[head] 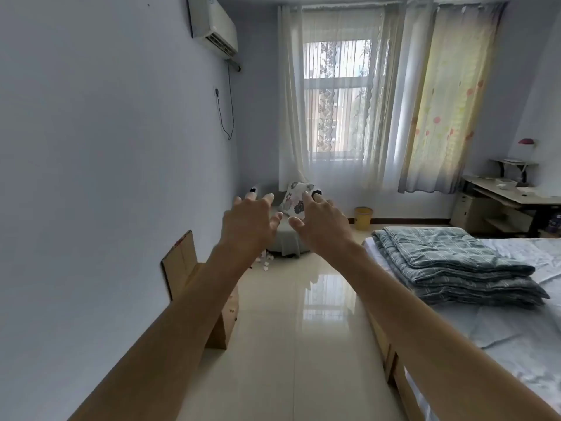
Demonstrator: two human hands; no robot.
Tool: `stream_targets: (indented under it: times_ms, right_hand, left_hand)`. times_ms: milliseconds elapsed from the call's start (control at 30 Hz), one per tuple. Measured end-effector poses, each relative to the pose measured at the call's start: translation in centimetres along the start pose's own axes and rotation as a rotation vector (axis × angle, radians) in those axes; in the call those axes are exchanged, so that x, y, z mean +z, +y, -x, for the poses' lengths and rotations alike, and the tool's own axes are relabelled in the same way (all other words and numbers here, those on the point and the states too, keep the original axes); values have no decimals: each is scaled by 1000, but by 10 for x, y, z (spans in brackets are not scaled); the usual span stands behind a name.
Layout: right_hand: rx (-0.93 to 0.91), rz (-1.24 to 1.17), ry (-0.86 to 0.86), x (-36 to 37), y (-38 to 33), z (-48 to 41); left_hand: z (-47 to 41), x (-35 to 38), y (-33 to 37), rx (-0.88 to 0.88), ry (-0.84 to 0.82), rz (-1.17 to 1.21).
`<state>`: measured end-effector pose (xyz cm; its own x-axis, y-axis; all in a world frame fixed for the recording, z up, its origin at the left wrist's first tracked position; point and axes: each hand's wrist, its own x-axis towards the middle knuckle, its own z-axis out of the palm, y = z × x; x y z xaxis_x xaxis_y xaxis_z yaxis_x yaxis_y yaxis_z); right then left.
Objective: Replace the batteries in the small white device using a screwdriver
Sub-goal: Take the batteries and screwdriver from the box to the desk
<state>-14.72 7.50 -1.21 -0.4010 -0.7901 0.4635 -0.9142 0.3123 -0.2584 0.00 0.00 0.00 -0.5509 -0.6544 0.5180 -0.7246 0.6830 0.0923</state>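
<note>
Both bare forearms reach straight forward from the bottom corners, converging toward the middle of the view. The left hand [247, 221] and right hand [321, 221] hang side by side in the air, backs up, fingers spread and slightly bent, thumbs pointing toward each other; neither holds or touches anything. Below them runs a glossy cream tiled floor [297, 329] that mirrors the window. A brown cardboard box [182, 262] with a raised flap stands against the pale left wall. At right is a bed [516, 329] with a wrinkled grey sheet, bearing a folded, checked blue-grey quilt [449, 259]. Beyond the hands sits a low grey-green seat [285, 238] with a flower-printed cushion [296, 197], and a round yellow bin [363, 218] near the skirting. The small white device cannot be picked out; pale bits on the far desk [498, 194] are too small to tell. Sheer white curtains [340, 86] and a flowered yellow curtain [449, 101] cover the window
</note>
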Motion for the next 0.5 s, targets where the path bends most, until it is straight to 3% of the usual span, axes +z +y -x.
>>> stream_targets:
  times_ms: [500]
  right_hand:
    - [-123,-106,21,62,53,-188]
  left_hand:
    - [-165,77,-20,-121,58,-189]
